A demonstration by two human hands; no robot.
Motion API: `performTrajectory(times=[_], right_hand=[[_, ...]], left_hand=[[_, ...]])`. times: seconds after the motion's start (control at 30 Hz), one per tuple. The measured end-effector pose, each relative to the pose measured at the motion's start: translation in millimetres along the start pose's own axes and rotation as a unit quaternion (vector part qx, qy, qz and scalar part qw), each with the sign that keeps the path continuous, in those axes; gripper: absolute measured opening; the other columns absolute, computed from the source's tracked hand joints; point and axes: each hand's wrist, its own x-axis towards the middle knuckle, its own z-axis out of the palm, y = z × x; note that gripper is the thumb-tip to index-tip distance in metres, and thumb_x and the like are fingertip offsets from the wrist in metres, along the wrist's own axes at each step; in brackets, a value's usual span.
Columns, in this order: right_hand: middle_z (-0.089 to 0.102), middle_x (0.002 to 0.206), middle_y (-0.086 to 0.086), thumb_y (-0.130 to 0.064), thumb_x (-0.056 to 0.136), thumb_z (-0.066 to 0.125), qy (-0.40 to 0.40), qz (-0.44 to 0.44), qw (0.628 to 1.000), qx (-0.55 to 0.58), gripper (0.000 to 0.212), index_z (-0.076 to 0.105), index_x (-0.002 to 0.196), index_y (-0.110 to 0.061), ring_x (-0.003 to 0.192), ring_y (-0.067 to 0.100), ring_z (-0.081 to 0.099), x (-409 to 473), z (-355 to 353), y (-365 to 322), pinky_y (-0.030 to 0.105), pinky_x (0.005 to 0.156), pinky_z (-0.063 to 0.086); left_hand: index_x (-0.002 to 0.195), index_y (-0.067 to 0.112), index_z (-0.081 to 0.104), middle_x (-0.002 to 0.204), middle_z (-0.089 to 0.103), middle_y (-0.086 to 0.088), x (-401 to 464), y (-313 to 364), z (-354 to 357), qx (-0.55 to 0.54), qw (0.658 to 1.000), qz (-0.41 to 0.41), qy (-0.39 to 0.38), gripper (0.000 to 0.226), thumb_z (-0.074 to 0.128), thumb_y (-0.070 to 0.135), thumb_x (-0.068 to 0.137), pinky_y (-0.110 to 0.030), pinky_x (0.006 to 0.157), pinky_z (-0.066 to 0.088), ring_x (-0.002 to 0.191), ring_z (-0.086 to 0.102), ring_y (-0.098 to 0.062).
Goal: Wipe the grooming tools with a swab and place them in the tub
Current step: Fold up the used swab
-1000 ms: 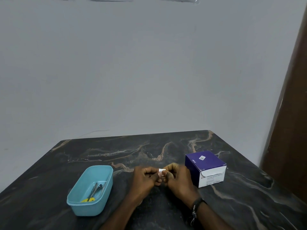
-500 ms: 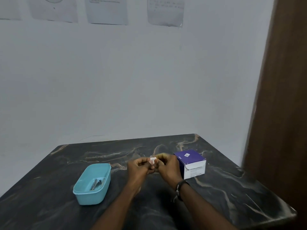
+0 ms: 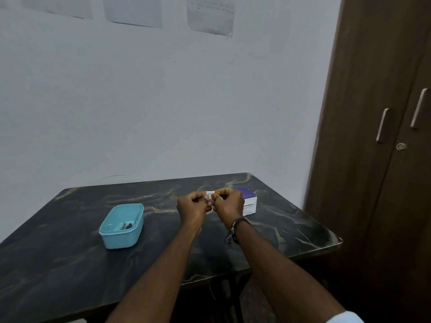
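Nearest me, a white sleeve edge (image 3: 345, 317) shows at the bottom right, and both bare forearms reach forward over the dark marbled bench (image 3: 58, 264). On my right wrist sits a dark wristband (image 3: 238, 226) with loose threads hanging from it.

My left hand (image 3: 192, 206) and right hand (image 3: 229, 205) are raised above the bench, knuckles almost touching. Both have the fingers curled in, and between them they pinch a small white swab packet (image 3: 210, 194) by its two sides, thumbs and forefingers closed on it. I cannot tell whether the packet is torn or whole; it is too small to read.

To the left of my hands, well apart from them, the teal tub (image 3: 109, 231) rests on the bench. Inside it, toward its right side, lie a few metal grooming tools (image 3: 127, 226); their exact kinds I cannot make out.

Just behind my right hand, partly hidden by it, stands a purple and white box (image 3: 249, 199) near the far right corner of the bench.

Further off is the pale wall, with paper sheets (image 3: 210, 15) fixed high up, and at the right a brown wardrobe (image 3: 373, 113) with two long handles.
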Motion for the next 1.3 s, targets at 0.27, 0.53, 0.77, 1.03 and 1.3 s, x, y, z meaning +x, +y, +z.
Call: performTrajectory(times=[0.27,0.53,0.77,1.03,1.3], right_hand=[[0.073,0.075,0.004,-0.012,0.079,0.069,0.019,-0.02,0.999,-0.023,0.008,0.068,0.074,-0.018,0.073,0.023,0.071,-8,-38,-5,0.041,0.07,0.061],[0.072,0.071,0.003,-0.008,0.08,0.07,0.098,-0.011,0.992,-0.084,0.007,0.071,0.076,-0.014,0.067,0.016,0.067,-13,-166,15,0.031,0.065,0.057],[0.073,0.074,0.0,-0.01,0.08,0.072,0.186,0.002,0.971,-0.15,0.004,0.075,0.08,-0.013,0.074,0.014,0.07,-30,-292,39,0.031,0.071,0.06],[0.071,0.071,-0.001,-0.015,0.078,0.073,0.239,0.057,0.959,-0.14,0.012,0.071,0.068,-0.021,0.069,0.009,0.068,-50,-354,93,0.017,0.057,0.05],[0.074,0.075,0.001,-0.014,0.075,0.071,0.155,0.187,0.953,-0.183,0.004,0.075,0.076,-0.014,0.072,0.012,0.067,-92,-361,220,0.028,0.069,0.055]], left_hand=[[0.083,0.0,0.07,0.073,0.07,-0.017,-22,9,20,0.003,0.999,0.012,-0.031,0.007,0.067,-0.007,0.082,-0.035,0.063,0.061,0.057,0.065,-0.02],[0.088,-0.004,0.069,0.072,0.069,-0.015,-84,-2,117,-0.021,0.988,-0.009,-0.155,0.006,0.067,-0.006,0.084,-0.03,0.06,0.061,0.056,0.063,-0.016],[0.075,0.008,0.07,0.068,0.069,-0.013,-162,-17,214,-0.02,0.967,-0.023,-0.254,0.014,0.069,-0.003,0.082,-0.037,0.062,0.062,0.055,0.065,-0.018],[0.079,0.005,0.071,0.071,0.071,-0.01,-213,-62,267,0.025,0.949,-0.049,-0.311,0.008,0.069,-0.002,0.083,-0.035,0.062,0.062,0.054,0.065,-0.013],[0.067,0.013,0.065,0.069,0.068,-0.008,-258,-184,252,0.139,0.92,-0.152,-0.335,0.026,0.063,-0.006,0.085,-0.036,0.061,0.059,0.057,0.064,-0.016]])
